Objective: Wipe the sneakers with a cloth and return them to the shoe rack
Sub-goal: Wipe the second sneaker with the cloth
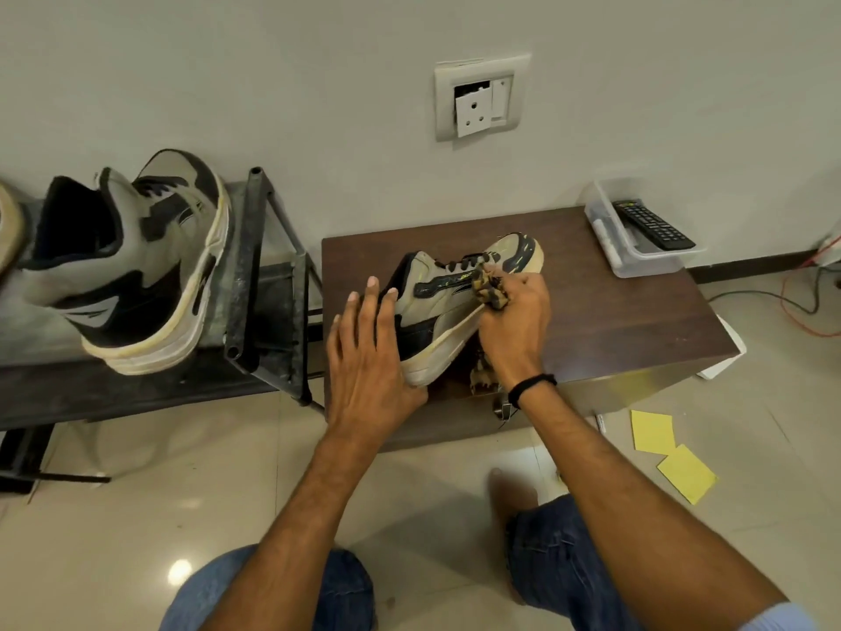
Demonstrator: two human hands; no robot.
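From my head camera, centre frame: my left hand [368, 357] is steadying the sneaker [437, 307] at the heel, fingers straight and spread, right at the surface's [614, 311] near-left edge. My right hand [514, 321] is bunching the cloth [489, 289] against its side, fingers curled round it. Bare surface is lying open to the right, up to the plastic tray [637, 261] in the far corner. At left, the other sneaker [132, 257] is sitting on the shoe rack [255, 275].

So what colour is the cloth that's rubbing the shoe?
The cloth is blotchy yellow-brown and black; the head view shows it bunched in the right hand.
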